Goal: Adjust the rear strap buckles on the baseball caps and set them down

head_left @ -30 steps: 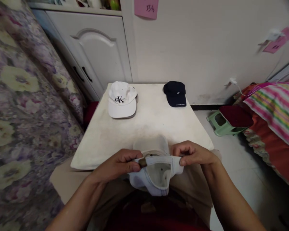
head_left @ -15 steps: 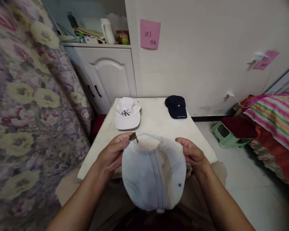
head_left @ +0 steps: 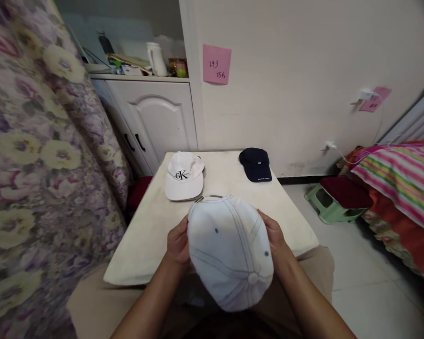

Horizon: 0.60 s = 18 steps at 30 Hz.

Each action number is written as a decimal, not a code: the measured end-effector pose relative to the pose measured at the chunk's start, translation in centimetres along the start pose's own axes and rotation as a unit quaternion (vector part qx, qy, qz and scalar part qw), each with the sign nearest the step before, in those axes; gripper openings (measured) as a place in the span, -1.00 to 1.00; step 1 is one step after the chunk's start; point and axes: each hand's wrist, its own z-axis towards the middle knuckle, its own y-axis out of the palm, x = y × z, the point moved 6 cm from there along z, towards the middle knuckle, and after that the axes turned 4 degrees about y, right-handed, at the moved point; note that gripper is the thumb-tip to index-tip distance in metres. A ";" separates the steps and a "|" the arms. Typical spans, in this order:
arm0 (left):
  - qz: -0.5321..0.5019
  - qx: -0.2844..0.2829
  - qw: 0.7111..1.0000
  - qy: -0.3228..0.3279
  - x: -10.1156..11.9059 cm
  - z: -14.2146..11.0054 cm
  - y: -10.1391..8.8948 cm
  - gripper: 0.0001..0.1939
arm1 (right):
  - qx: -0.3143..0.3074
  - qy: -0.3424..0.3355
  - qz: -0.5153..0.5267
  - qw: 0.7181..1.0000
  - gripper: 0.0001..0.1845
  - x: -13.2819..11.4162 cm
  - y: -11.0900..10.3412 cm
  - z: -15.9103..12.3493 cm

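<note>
A pale blue-white cap (head_left: 229, 249) with stitched seams and a top button fills the lower middle, crown toward me, held above the near edge of a small white table (head_left: 151, 226). My left hand (head_left: 177, 245) grips its left side and my right hand (head_left: 273, 235) grips its right side; most of the fingers are hidden behind the cap. On the far part of the table lie a white cap with a black logo (head_left: 183, 175) at the left and a dark navy cap (head_left: 256, 163) at the right.
A floral-covered sofa (head_left: 38, 155) runs along the left. A white cabinet (head_left: 155, 117) with items on top stands behind the table. Pink notes (head_left: 216, 63) are stuck on the wall. A green stool (head_left: 327, 205) and a striped bed (head_left: 406, 174) stand at the right.
The cap has been turned over from inside-up to crown-up and tipped closer to me. Both hands shifted from the rear strap to the cap's sides.
</note>
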 end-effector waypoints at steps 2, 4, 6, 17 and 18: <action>0.005 0.006 1.000 0.002 0.0 0.7 0.1 -0.91 | -0.032 0.026 -0.005 0.999 -0.74 0.5 -0.6 0.1; 0.011 0.009 1.000 -0.001 -0.1 1.1 0.3 -0.90 | -0.062 0.059 -0.022 0.996 -0.61 1.0 -0.9 0.3; 0.016 0.011 1.000 -0.005 -0.2 1.4 0.4 -0.91 | -0.079 0.085 -0.038 0.992 -0.52 1.4 -1.1 0.7; -0.041 -0.032 0.998 -0.047 -1.3 2.6 -2.0 -0.88 | -0.053 0.049 -0.047 0.996 -0.78 1.9 -2.0 3.8; -0.046 -0.032 0.997 -0.049 -1.6 2.7 -2.7 -0.90 | -0.039 0.036 -0.042 0.998 -0.82 2.1 -1.9 3.8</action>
